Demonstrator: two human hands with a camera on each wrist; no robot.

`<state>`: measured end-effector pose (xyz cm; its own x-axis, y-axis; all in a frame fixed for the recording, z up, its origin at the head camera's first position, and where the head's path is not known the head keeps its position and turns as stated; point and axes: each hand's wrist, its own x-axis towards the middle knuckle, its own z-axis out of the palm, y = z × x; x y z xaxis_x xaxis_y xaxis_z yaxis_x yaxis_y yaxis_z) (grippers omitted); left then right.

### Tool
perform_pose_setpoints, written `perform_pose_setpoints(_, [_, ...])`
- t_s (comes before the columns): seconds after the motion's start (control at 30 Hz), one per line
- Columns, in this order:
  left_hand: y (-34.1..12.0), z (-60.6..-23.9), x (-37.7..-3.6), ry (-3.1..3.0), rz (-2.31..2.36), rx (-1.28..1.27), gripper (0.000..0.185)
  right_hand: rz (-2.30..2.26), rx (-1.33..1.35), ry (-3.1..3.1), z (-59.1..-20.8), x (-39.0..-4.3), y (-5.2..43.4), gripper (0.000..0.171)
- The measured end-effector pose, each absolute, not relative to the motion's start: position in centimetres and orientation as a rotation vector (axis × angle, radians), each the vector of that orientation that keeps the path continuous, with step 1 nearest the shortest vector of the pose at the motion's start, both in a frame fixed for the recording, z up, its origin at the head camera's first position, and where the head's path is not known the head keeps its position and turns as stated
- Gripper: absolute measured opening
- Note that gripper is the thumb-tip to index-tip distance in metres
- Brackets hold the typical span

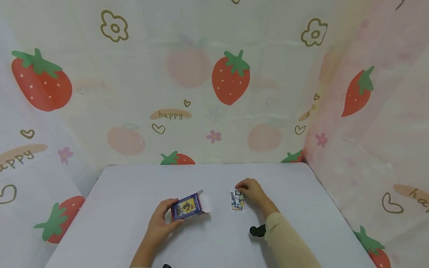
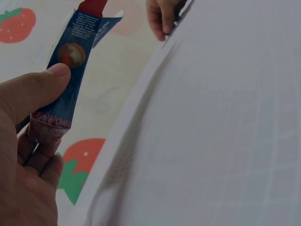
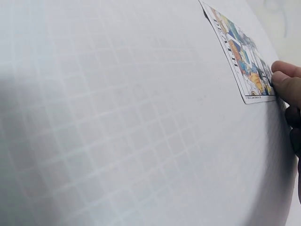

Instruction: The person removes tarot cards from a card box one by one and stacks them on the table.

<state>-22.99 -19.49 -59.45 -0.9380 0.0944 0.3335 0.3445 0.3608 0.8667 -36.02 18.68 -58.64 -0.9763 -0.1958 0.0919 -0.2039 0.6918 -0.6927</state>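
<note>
My left hand [image 1: 161, 224] holds a small blue card box [image 1: 186, 207] above the table, thumb on one narrow side and fingers round the other. The box has a yellow picture panel on its front, and its end flap stands open toward the right. The left wrist view shows the thumb pressing the printed side of the box [image 2: 70, 61]. To the right, my right hand [image 1: 253, 193] pinches the far right corner of a tarot card [image 1: 236, 204] between thumb and forefinger. The picture side of the card [image 3: 242, 54] faces up, close over the white table.
A white cloth covers the table [image 1: 134, 186]. Strawberry-printed curtains [image 1: 201, 93] hang behind it and along both sides. A black rounded object [image 1: 257, 231] shows beside the right sleeve, and another dark bit [image 1: 166, 266] peeks in at the bottom edge.
</note>
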Motion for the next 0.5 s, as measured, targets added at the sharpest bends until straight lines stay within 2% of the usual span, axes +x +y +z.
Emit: perform_pose_setpoints(0.5, [-19.52,-59.14,-22.86,-2.411,-1.594,-0.372,0.078,1.258,0.271,-2.877,-58.40,-35.69,18.70,0.009])
